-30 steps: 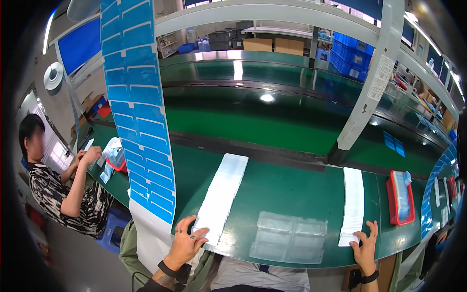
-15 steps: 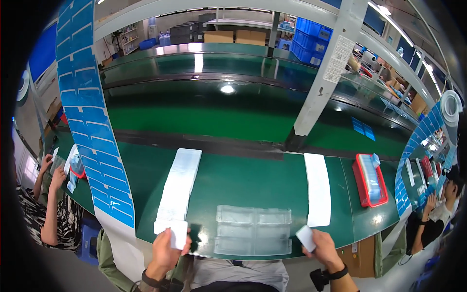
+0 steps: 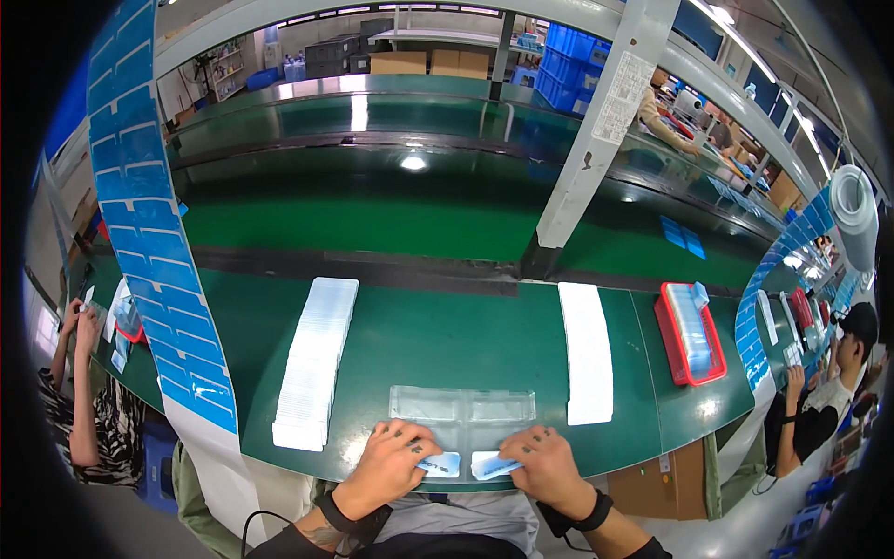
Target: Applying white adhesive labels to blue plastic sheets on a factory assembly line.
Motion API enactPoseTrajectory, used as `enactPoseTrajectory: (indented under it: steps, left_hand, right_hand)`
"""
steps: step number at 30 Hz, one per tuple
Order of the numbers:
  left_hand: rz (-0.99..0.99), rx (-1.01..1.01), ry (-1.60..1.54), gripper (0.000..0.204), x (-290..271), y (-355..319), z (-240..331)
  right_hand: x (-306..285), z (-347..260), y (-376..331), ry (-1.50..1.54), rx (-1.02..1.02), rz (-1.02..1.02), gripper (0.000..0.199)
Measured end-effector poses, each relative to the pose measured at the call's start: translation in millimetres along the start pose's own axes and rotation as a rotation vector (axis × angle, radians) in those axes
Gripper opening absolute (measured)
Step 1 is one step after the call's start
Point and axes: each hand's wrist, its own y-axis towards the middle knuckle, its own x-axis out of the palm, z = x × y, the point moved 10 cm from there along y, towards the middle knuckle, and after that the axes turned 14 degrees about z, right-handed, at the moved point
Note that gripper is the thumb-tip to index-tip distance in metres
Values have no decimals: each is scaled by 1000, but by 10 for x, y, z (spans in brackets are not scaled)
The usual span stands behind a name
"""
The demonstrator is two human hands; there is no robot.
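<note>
Fingers of the left hand [image 3: 386, 468] are bent narrowly over the left card [image 3: 443, 464], a small pale blue-and-white piece lying nearly level. Fingers of the right hand [image 3: 551, 470] close likewise on the right card [image 3: 491, 464], which is tilted a little; the thumbs are too hidden to read. Both cards lie over the near part of a clear pocket sheet [image 3: 463, 406], near each other with a gap between; whether either has entered a pocket, I cannot tell.

Just nearer than the sheet runs the curved front edge of the green table [image 3: 456, 335], the forearms crossing it. Sideways there is room to move between the long left card row [image 3: 317, 363] and the right card row [image 3: 587, 359], and forward to a dark rail [image 3: 391, 269] along the far edge.

Past the right row stands a red basket [image 3: 704, 378] of packed sleeves. A hanging blue strip [image 3: 154, 233] bounds the left side and hides part of the table; a white post [image 3: 605, 121] rises at the rail, before a green belt [image 3: 391, 219]. Co-workers sit beyond at both sides.
</note>
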Motion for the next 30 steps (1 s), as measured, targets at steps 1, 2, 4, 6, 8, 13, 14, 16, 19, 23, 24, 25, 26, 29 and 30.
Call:
enactPoseTrajectory:
  steps: [1,2,4,6,8,13,14,16,19,23,24,25,26,29,30]
  left_hand:
    - [-2,-1,-2,30,13,-11,10]
    - [21,15,32,31,-2,-12,34]
    - [41,32,66,33,-54,20,72]
    - [113,111,80,28,-201,101,164]
    - [209,-82,-62,23,-323,12,-121]
    - [141,-508,-327,16,-380,135,-420]
    - [61,-450,-303,19,-302,184,-373]
    - [28,-343,-206,17,-219,276,-224]
    - [-9,-79,-25,12,-70,367,-21]
    - [-13,-27,54,14,25,392,-14]
    - [10,-37,53,13,5,402,-36]
    - [34,-48,52,13,-19,410,-54]
    - [35,-48,52,13,-23,407,-55]
    - [29,-35,109,13,-52,398,-49]
    - [66,-33,94,13,-114,407,-45]
  right_hand:
    - [33,-29,-13,0,2,-1,22]
    - [30,-66,-18,-46,-10,37,24]
    - [-10,-77,-1,-91,-20,74,26]
    - [-146,-131,65,-103,-114,176,22]
    - [-251,230,-10,74,221,238,15]
    - [-30,691,-62,633,785,49,24]
    - [-31,592,41,469,694,-46,24]
    - [-44,409,224,235,462,-24,22]
    - [-36,117,372,-12,79,97,9]
    - [126,6,359,-217,-29,2,9]
    - [158,19,339,-279,-38,-14,12]
    - [157,22,330,-280,-37,-14,12]
    - [133,-4,332,-289,-68,11,13]
    - [-15,19,370,-198,-58,79,16]
    - [-107,62,398,-97,-16,121,18]
